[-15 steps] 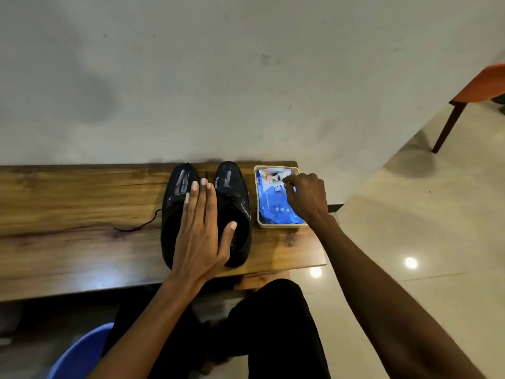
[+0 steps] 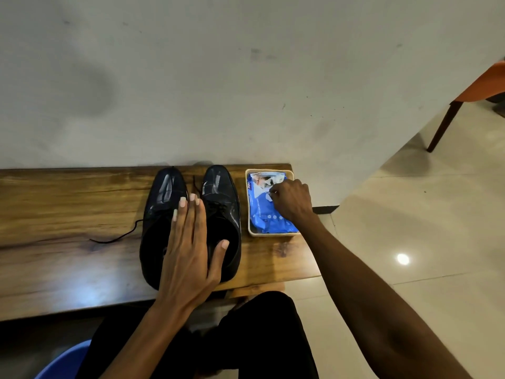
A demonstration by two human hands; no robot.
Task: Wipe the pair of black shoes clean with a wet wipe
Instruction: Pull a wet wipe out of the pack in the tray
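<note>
Two glossy black lace-up shoes stand side by side on a wooden bench, toes toward the wall: the left shoe [image 2: 161, 198] and the right shoe [image 2: 221, 192]. My left hand [image 2: 188, 250] lies flat with straight fingers across both shoes. Right of them a blue wet wipe pack [image 2: 263, 214] lies in a small cream tray [image 2: 249, 203]. My right hand [image 2: 292, 201] is over the pack, its fingers curled and pinching at the pack's opening flap, where a bit of white shows.
The wooden bench [image 2: 68, 214] runs along a grey wall and ends just right of the tray. A loose black lace [image 2: 117, 236] trails left of the shoes. A blue tub rim [image 2: 62, 362] is at bottom left. An orange chair [image 2: 475, 88] stands at far right on the tiled floor.
My right hand's fingers have curled tighter onto the pack's flap. My left hand stays flat on the shoes.
</note>
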